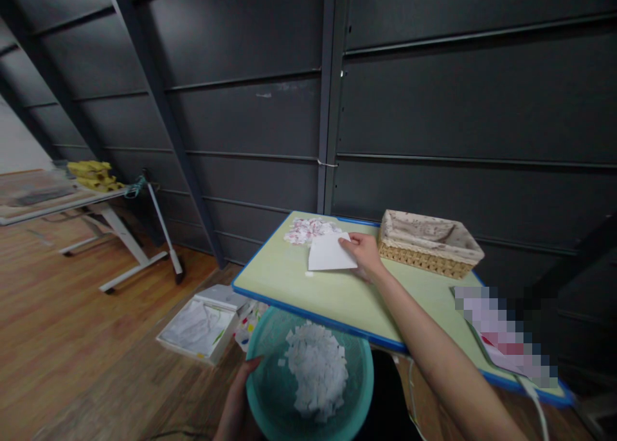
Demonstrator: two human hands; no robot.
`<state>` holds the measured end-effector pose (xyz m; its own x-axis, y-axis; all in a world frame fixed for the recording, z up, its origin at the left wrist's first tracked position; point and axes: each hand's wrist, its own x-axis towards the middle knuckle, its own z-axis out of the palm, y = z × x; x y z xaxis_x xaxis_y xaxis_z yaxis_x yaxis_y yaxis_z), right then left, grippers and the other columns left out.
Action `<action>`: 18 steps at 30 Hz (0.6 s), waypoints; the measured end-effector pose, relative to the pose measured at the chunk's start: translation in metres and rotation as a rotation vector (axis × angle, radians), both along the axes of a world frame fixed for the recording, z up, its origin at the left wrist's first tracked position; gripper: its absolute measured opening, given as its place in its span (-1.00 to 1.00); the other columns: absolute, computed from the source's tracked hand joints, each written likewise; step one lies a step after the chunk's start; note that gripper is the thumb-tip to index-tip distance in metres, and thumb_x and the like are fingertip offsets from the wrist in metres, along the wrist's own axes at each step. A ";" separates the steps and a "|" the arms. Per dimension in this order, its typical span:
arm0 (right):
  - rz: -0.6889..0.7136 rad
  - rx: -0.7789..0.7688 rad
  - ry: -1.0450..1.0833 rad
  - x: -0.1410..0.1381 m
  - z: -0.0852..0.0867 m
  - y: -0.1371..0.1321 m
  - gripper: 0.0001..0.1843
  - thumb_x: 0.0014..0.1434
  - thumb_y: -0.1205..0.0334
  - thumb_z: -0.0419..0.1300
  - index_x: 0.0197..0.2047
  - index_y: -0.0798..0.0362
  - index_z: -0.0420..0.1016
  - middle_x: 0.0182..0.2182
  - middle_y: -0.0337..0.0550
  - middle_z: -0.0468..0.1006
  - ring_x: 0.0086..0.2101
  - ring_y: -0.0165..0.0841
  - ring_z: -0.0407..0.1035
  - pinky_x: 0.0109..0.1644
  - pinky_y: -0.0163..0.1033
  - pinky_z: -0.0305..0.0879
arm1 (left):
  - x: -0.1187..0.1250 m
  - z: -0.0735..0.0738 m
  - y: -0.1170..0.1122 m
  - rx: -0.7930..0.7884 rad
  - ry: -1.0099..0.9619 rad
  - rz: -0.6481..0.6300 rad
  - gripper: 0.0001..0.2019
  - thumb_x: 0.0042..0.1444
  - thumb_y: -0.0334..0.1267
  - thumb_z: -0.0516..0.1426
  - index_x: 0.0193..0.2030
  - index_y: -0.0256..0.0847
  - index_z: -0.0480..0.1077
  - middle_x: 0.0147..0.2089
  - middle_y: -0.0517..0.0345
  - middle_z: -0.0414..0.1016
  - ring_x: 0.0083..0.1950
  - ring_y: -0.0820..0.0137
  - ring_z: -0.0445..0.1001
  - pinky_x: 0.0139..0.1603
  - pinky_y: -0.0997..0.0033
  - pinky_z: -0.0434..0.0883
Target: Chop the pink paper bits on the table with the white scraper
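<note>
Our right hand (365, 254) is stretched out over the table (337, 296), fingers closed on the right edge of a white sheet of paper (329, 253) that lies flat on the top. Our left hand (237, 399) is low, below the table's near edge, gripping the rim of a teal basin (270, 338) that is about half full of white paper scraps (315, 377).

Risks as we read them:
- The basin is held one-handed at the rim and carries a load. If the wrist tips, scraps spill on the wood floor (96, 338).
- The basin sits partly under the blue table edge. Raising it could knock the edge.
- The sheet is pinched at one side only. Dragging it could fold it or miss the pile.
- The pile of shredded bits (306, 230), white with red marks, is loose. A fast sweep would scatter it off the far left edge.

Layout: the sheet is touching the right hand, and its far corner is just beside or slightly over the pile. The basin is well apart from both, nearer us and lower. A wicker basket (429, 243) stands just right of the right hand, not touched. A white box (200, 325) lies on the floor left of the basin.
</note>
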<state>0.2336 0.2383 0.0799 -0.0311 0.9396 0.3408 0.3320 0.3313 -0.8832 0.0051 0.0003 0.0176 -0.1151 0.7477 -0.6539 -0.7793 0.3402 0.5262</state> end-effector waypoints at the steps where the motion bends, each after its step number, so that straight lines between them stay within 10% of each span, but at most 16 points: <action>1: -0.003 -0.011 0.024 0.001 0.001 0.000 -0.59 -0.05 -0.02 0.15 -0.37 0.20 0.54 -0.48 -0.10 0.52 -0.49 -0.33 0.33 -0.51 -0.33 0.13 | 0.000 -0.001 0.000 -0.001 0.003 0.009 -0.38 0.00 -0.36 0.21 0.25 -0.36 0.22 -0.25 -0.09 0.68 -0.15 0.05 0.61 0.02 0.00 0.42; 18: -0.044 0.007 -0.252 0.030 0.030 0.001 -0.71 -0.14 0.06 0.14 -0.62 0.14 0.43 -0.68 -0.25 0.32 -0.61 -0.45 0.12 -0.57 -0.33 -0.11 | -0.004 -0.009 0.000 0.025 -0.044 -0.011 -0.40 -0.01 -0.21 0.24 0.19 -0.38 0.29 -0.29 -0.03 0.69 -0.05 -0.02 0.56 0.00 -0.02 0.45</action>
